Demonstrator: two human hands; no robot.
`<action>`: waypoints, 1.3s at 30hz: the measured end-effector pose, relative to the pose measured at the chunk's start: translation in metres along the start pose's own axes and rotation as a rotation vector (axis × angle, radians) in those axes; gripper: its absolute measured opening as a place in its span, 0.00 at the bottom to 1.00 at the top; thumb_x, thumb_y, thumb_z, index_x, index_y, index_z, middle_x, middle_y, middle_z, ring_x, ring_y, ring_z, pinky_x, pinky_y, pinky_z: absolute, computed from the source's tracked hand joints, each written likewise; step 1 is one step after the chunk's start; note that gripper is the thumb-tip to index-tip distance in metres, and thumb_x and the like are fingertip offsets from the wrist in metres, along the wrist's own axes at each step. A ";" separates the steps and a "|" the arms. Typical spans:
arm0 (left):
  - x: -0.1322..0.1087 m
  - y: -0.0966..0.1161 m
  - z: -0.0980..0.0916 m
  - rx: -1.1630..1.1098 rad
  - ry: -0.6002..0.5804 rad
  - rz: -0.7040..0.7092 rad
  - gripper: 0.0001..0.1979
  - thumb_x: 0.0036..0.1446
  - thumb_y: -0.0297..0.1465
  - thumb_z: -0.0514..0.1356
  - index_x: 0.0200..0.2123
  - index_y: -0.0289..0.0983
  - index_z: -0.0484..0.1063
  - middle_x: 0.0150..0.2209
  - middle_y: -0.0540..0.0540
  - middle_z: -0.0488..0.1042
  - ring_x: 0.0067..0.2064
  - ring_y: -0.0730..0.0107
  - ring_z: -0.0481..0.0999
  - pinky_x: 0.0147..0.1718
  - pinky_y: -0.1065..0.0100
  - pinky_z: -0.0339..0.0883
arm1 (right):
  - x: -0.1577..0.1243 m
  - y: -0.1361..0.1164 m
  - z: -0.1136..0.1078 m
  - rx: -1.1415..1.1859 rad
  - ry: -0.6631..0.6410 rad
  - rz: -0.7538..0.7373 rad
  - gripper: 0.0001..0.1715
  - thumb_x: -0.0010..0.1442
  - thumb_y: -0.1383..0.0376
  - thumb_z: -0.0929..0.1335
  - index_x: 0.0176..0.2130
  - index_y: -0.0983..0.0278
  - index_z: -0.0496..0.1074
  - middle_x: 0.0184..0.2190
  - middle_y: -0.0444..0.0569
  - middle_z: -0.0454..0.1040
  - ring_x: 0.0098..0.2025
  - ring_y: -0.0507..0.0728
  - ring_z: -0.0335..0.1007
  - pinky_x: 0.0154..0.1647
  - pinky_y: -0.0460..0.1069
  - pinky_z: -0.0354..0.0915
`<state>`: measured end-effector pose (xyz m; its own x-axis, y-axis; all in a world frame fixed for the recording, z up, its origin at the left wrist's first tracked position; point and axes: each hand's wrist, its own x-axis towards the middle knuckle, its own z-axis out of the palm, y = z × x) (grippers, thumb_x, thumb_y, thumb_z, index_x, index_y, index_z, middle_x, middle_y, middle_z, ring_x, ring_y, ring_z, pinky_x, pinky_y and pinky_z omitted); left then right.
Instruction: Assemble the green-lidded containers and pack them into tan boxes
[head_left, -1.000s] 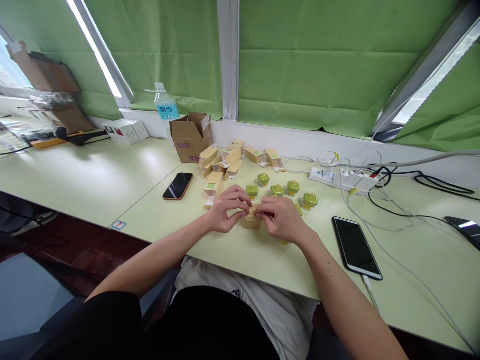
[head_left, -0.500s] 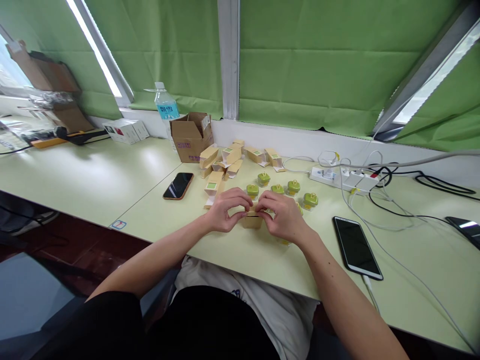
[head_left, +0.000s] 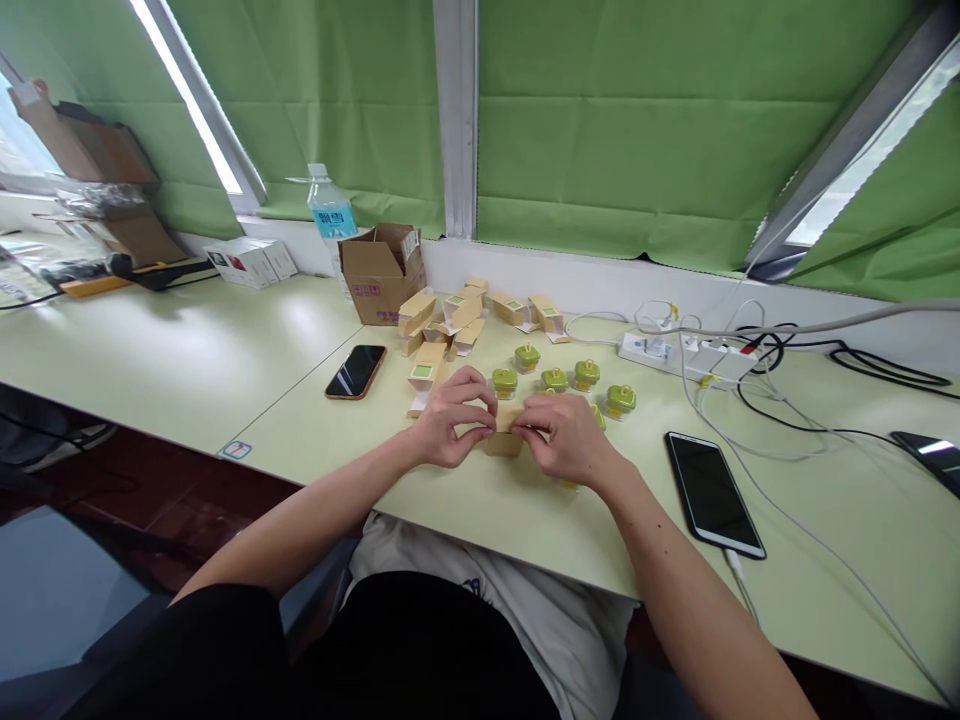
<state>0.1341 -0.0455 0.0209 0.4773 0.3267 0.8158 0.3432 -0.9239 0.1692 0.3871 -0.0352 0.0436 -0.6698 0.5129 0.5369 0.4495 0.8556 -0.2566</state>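
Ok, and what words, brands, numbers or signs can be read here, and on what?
"飘雪": bottle, on its blue label.
Brown carton: purple print, too blurred to read.
White boxes: print too small.
Rear tan boxes: green labels, too small to read.
Nearest tan box: no readable print.
Blue-bordered sticker: mark inside unclear.
Pale garment: dark mark, unreadable.

From the view's centre, the bottle (head_left: 334,240) between 10 and 11 o'clock carries a blue label (head_left: 332,220) reading 飘雪. Purple print (head_left: 367,290) on the carton (head_left: 375,268) at 10 o'clock is illegible, as is the blue-edged sticker (head_left: 237,450) on the desk (head_left: 465,500) between 8 and 9.
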 end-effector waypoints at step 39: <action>0.209 -0.246 0.057 0.750 -0.416 -0.714 0.30 0.63 0.27 0.71 0.66 0.26 0.72 0.66 0.23 0.75 0.71 0.33 0.70 0.69 0.44 0.68 | 0.000 -0.007 -0.016 -0.134 0.475 -0.199 0.14 0.69 0.71 0.68 0.31 0.59 0.73 0.20 0.42 0.64 0.23 0.54 0.54 0.28 0.54 0.48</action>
<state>0.1957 0.2616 0.1178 0.1610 0.9056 0.3924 0.9813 -0.1892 0.0340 0.3934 -0.0422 0.0580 -0.4225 0.2274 0.8774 0.4337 0.9007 -0.0246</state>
